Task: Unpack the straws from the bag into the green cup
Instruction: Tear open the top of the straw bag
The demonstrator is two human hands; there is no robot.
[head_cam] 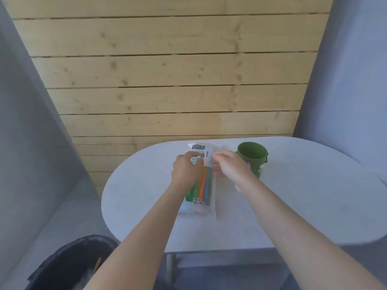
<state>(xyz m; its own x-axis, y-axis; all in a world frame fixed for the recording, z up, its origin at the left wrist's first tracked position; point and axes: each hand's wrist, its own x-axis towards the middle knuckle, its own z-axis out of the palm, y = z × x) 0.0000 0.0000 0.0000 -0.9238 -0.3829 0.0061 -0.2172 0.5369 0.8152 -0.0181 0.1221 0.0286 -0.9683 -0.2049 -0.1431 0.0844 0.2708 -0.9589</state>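
A clear plastic bag (200,206) with printed labels holds coloured straws (204,186) in green, orange and blue. It lies lengthwise on the white table (293,206). My left hand (186,170) grips the bag's upper left part. My right hand (230,166) pinches the bag's upper right edge near the top. An upright green cup (252,156) with small charms on its side stands just right of my right hand.
The oval table's near edge runs below my forearms, with a metal leg (170,268) under it. A black bin (71,266) sits on the floor at lower left. Wooden planks form the wall behind, with grey panels on both sides.
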